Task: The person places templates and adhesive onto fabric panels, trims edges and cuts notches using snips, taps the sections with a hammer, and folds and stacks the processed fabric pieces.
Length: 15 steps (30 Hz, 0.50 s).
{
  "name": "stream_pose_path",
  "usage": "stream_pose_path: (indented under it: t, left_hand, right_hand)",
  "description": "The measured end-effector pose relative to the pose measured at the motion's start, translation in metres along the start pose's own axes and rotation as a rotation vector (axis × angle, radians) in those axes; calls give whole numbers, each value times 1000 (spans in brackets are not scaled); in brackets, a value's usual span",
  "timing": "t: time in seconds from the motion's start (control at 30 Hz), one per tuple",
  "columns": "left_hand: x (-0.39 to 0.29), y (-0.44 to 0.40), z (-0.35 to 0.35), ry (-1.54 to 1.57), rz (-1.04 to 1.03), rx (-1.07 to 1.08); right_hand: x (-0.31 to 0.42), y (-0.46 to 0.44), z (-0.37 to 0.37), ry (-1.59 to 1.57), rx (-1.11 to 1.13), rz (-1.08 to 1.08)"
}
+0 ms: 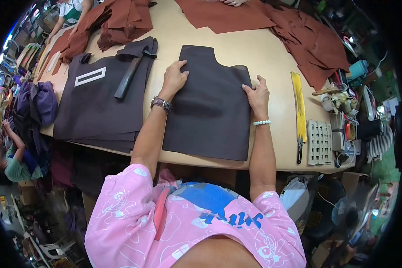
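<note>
A dark brown fabric panel (210, 107), with a curved cutout at its upper right, lies before me on the table. My left hand (176, 79) grips its upper left edge, thumb and forefinger over the material. At the panel's right edge, my right hand (258, 96) touches with the thumb, while its forefinger points away, apart from the thumb. To the left is a stack of similar dark panels (102, 107). On that stack rest a white rectangular frame (90, 77) and a dark, narrow bar-like tool (128, 78).
A yellow ruler (298, 102), black thread snips (300, 151) and a pale slotted tray (320, 143) lie to the right. Rust-brown pieces (308, 42) cover the table's far side. Another person (20, 154) is at the left; others' hands show at the far edge.
</note>
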<state>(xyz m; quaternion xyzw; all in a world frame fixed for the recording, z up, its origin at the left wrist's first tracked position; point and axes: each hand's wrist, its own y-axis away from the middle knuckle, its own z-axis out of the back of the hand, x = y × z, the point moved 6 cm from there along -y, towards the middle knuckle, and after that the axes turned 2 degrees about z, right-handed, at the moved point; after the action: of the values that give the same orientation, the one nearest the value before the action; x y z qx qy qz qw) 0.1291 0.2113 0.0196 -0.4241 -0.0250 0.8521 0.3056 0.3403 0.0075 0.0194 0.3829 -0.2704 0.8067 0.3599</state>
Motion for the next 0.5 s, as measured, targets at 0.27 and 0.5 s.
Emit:
stream_pose_path:
  t: [0.27,0.5]
  left_hand:
    - [3,-1,2,42,98,50]
    - [-4,34,14,292,142,255]
  right_hand:
    - [-1,1,-1,67,-18,9]
    - [-3,-6,-1,66,-53,89]
